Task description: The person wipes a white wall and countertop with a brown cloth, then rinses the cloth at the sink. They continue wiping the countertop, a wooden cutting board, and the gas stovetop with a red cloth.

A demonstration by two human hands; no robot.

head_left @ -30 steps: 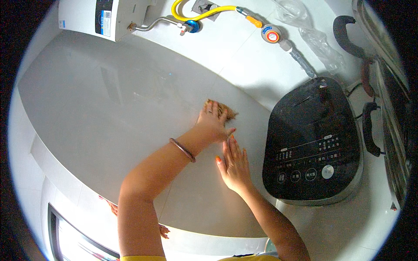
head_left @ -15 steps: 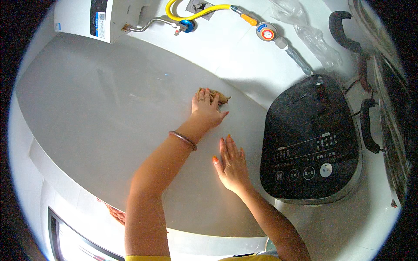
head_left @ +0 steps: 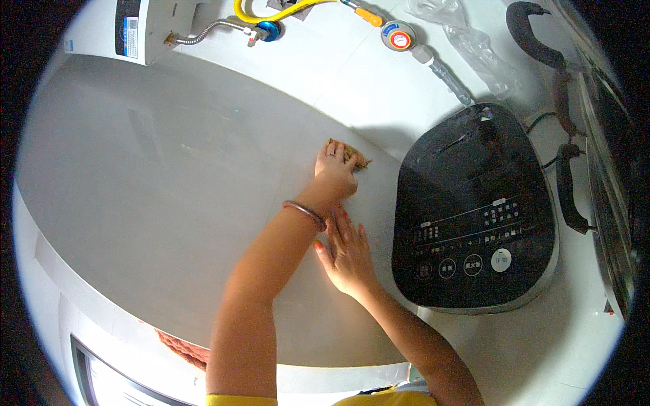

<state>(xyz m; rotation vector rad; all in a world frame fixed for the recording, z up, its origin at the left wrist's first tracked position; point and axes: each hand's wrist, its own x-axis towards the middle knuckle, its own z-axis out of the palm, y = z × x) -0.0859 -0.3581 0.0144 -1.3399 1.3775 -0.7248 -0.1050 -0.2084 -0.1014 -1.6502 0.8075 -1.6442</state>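
Note:
My left hand (head_left: 336, 170), with a bracelet (head_left: 306, 214) round its forearm, presses a crumpled brown cloth (head_left: 353, 155) onto the grey countertop (head_left: 169, 196). Its fingers lie over the cloth, close to the counter's back edge. Nearer to me, my right hand (head_left: 351, 256) rests low over the counter, fingers stretched out, holding nothing. Its fingertips reach up beside my left wrist; whether they touch it I cannot tell. To the right of both hands stands a black-topped electric cooker (head_left: 474, 196) with a panel of round buttons.
A white box-shaped appliance (head_left: 101, 30) stands at the back left, joined to a metal hose (head_left: 210, 32). On the back wall are a yellow hose (head_left: 281, 12), a gas regulator (head_left: 398, 37) and a clear plastic bag (head_left: 477, 57). Pans with dark handles (head_left: 574, 193) are at the right.
My left hand has slid right with the cloth, toward the cooker. My right hand stays flat, now closer to my left wrist. The whole view has shifted slightly.

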